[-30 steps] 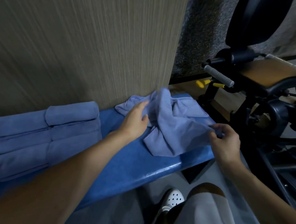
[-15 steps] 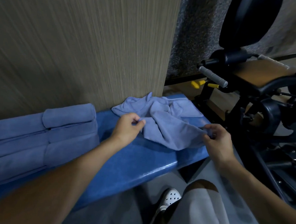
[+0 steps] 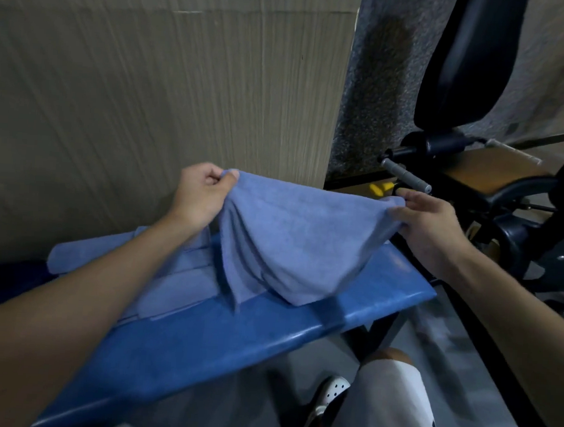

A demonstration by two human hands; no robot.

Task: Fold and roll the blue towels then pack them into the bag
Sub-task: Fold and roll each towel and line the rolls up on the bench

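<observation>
Towel [image 3: 292, 240] now lifted off worktop [image 3: 233, 335], left hand [image 3: 199, 195] and right hand [image 3: 428, 225] pinching top corners. Keep edge taut, lower flat near right end, clear of rolled towels [image 3: 171, 272].

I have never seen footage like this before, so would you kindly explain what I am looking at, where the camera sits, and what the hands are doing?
There is no machine here: a person works with two bare hands, and the camera is worn on their head, looking forward and down, which is why the forearms reach in from the bottom of the picture. The left hand and right hand each pinch one end of a blue towel, holding it stretched above a blue bench; its lower part droops down to the bench. Left of it, partly behind the left forearm, lie folded blue towels. A wood-grain wall panel stands behind, and dark gym equipment stands to the right. No bag is clearly visible.
</observation>
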